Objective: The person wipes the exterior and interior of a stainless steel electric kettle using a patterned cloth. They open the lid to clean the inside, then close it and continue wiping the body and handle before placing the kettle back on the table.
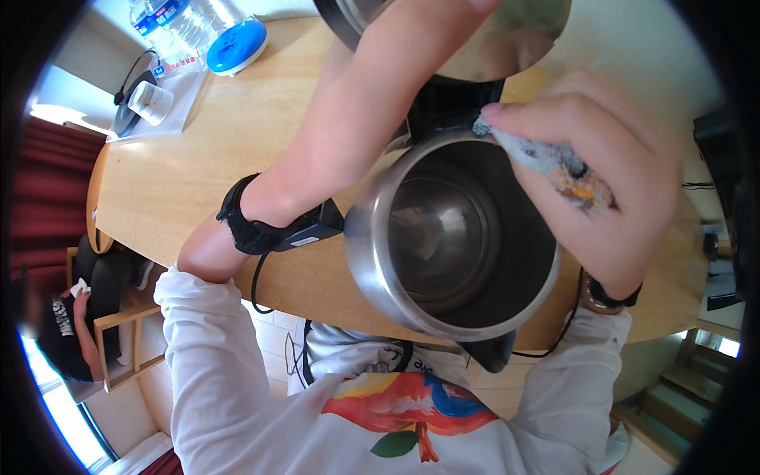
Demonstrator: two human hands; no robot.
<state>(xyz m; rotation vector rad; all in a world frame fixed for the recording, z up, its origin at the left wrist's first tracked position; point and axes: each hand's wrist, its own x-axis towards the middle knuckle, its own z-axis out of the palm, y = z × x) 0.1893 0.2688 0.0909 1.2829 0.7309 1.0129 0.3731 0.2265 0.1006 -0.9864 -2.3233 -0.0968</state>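
A brushed-metal electric kettle (368,249) stands on the wooden table with its mouth facing up. Its inside looks bare, and the shiny bottom reflects light. The black spout (496,351) points towards me; the black handle (457,101) is on the far side. Beyond the rim rises the raised lid (522,41), its mirror-like underside towards me. My left hand (442,24) reaches across to the lid, its fingers mostly cut off by the top edge, so its grip is hidden. In my right hand (617,142) is a crumpled grey-and-orange cloth (552,160), near the rim's far right.
Water bottles (178,27), a blue-and-white round device (237,46) and a white jar (151,103) occupy the table's (237,130) far left. A black cable (567,332) runs by my right wrist. At left, a person (77,314) sits on a wooden chair.
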